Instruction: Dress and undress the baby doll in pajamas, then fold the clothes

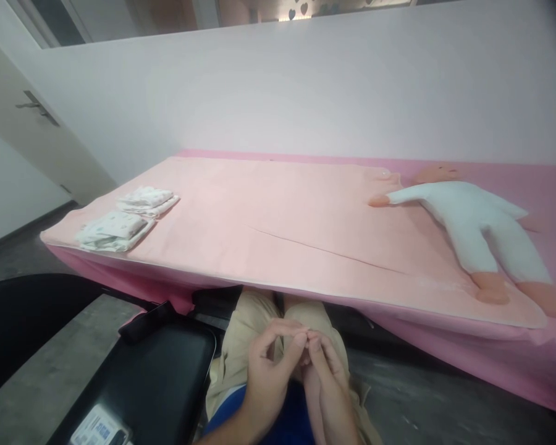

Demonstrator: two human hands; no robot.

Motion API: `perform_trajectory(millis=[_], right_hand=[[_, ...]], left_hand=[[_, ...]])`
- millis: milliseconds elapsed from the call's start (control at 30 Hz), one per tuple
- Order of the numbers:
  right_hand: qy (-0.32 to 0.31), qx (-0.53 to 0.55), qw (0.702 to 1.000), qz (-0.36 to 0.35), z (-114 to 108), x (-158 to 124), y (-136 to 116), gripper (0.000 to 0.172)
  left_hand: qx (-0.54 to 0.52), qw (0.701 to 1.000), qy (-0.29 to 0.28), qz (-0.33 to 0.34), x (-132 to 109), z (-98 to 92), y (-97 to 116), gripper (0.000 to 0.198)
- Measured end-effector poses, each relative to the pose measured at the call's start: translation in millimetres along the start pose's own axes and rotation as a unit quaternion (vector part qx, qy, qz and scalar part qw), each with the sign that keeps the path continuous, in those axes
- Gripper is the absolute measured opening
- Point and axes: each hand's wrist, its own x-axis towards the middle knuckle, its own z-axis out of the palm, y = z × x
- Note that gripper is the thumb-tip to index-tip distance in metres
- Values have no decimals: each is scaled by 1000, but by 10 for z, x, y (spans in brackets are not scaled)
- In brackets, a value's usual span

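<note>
My left hand and my right hand are above my lap, with their fingertips touching. Thumb and forefinger are pinched together on each hand; anything between them is too small to make out. Beyond them is a table with a pale pink cover. A doll in a white suit lies at the table's right side, its legs toward the front edge. Two folded stacks of patterned white cloth, a nearer one and a farther one, rest at the left end.
A black chair seat stands at my lower left, with a white labelled item on it. Behind the table rises a white wall. A door is at the far left.
</note>
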Motion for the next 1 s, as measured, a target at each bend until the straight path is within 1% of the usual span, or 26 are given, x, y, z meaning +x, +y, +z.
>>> perform_trajectory(millis=[67, 133, 233, 333, 433, 533, 633, 700, 800, 900, 1000], right_hand=[[9, -21, 1000, -16, 44, -16, -51, 46], [10, -35, 999, -25, 93, -29, -104, 46], [8, -46, 998, -30, 140, -38, -157, 47], [11, -57, 998, -32, 139, -34, -162, 49], [17, -68, 997, -38, 116, -23, -135, 49], [29, -80, 995, -58, 89, -6, -104, 47], [41, -85, 993, -71, 26, 25, -92, 46], [55, -85, 992, -74, -55, 60, -102, 47], [89, -78, 990, -79, -248, 139, -150, 49], [137, -68, 985, -85, -533, 237, -230, 51], [166, -64, 981, -75, -892, 326, -338, 52]], left_hand=[[24, 999, 29, 19, -18, 16, 44, 6], [48, 995, 52, 66, -29, 25, 59, 10], [93, 984, 44, 146, -23, 24, 46, 18], [133, 972, 48, 188, -5, 13, 27, 24], [151, 964, 57, 210, 3, 1, 10, 26], [155, 964, 56, 206, 1, 0, -17, 29], [157, 966, 52, 197, 1, 48, -52, 28], [156, 970, 45, 183, 8, 125, -84, 25], [142, 978, 20, 150, 31, 324, -164, 19], [119, 987, -21, 106, 64, 605, -298, 13], [100, 990, -81, 55, 78, 913, -451, 9]])
